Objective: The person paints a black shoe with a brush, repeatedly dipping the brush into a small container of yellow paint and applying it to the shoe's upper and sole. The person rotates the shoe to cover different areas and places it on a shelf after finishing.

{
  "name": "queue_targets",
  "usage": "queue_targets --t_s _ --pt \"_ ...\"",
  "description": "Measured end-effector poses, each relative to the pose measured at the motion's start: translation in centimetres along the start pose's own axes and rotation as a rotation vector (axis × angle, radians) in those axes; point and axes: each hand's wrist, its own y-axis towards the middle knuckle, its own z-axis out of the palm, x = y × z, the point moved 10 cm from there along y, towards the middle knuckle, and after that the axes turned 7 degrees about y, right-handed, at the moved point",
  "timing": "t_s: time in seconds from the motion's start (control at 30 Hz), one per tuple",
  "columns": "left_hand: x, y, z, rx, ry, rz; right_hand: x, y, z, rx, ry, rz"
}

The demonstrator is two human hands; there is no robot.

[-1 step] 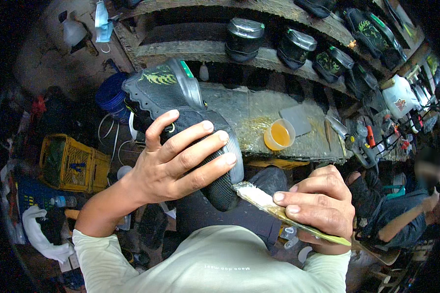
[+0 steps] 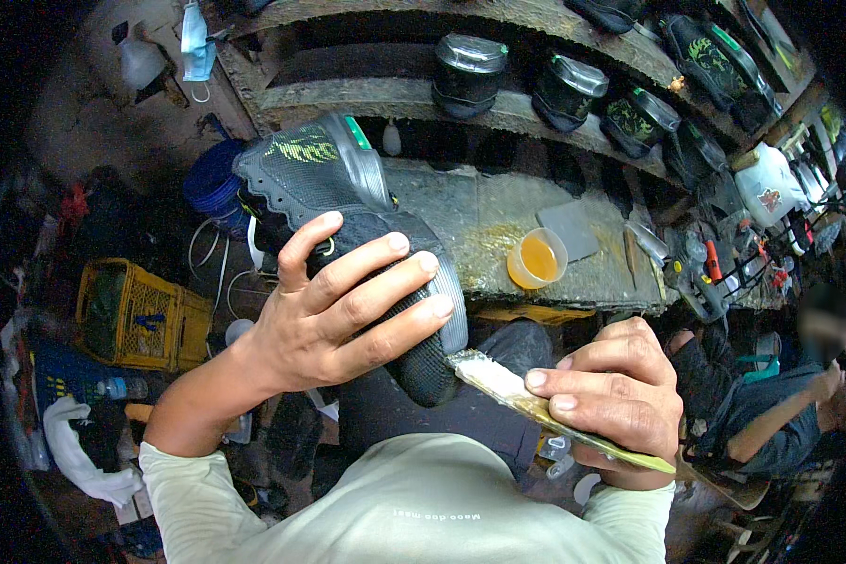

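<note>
A black shoe [image 2: 315,174] with a grey sole edge and yellow-green markings hangs tilted in front of me, over my lap. My left hand [image 2: 348,305] wraps across it, fingers closed over the upper and pressing near the sole edge. Between the thumb and fingers of my right hand [image 2: 620,395] is a flat brush [image 2: 498,378] with a yellow-green handle. Its tip touches the sole edge near the shoe's lower end. Beyond my hands, a clear cup [image 2: 537,259] of amber liquid stands on the stained workbench [image 2: 432,197].
Shelves [image 2: 357,97] at the back hold several black shoes [image 2: 472,75]. On the bench's right lie a grey card [image 2: 569,232], tools and a white jug [image 2: 767,185]. A yellow crate [image 2: 141,315] and blue bucket [image 2: 218,183] stand left. Another person [image 2: 771,414] sits at right.
</note>
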Motion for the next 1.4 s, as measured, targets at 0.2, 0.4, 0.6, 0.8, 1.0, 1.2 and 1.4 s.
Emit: queue_targets --t_s 0.2,0.4,0.6,0.8,1.0,1.2,1.4 --pt "0.1 -0.1 -0.1 -0.009 -0.016 -0.017 -0.8 -0.6 -0.4 -0.032 0.015 0.018" --pt "0.3 -0.1 0.1 0.022 -0.080 -0.034 -2.9 -1.8 -1.6 -0.217 0.150 0.089" --pt "-0.5 0.1 0.6 0.095 -0.102 -0.026 -2.6 -2.0 -1.2 -0.184 0.146 0.136" --pt "-0.7 0.5 0.7 0.131 -0.065 -0.024 -2.4 -1.6 -0.6 -0.159 0.114 0.122" --pt "0.0 0.4 0.8 0.192 -0.144 -0.093 -3.3 -2.6 -1.3 -0.267 0.366 0.156" --pt "-0.4 0.8 0.8 0.161 -0.206 -0.108 -7.4 -6.1 2.1 -0.652 0.870 0.294" --pt "-0.5 1.2 0.8 0.148 -0.220 -0.112 -8.2 -8.0 4.8 -0.736 0.930 0.270"
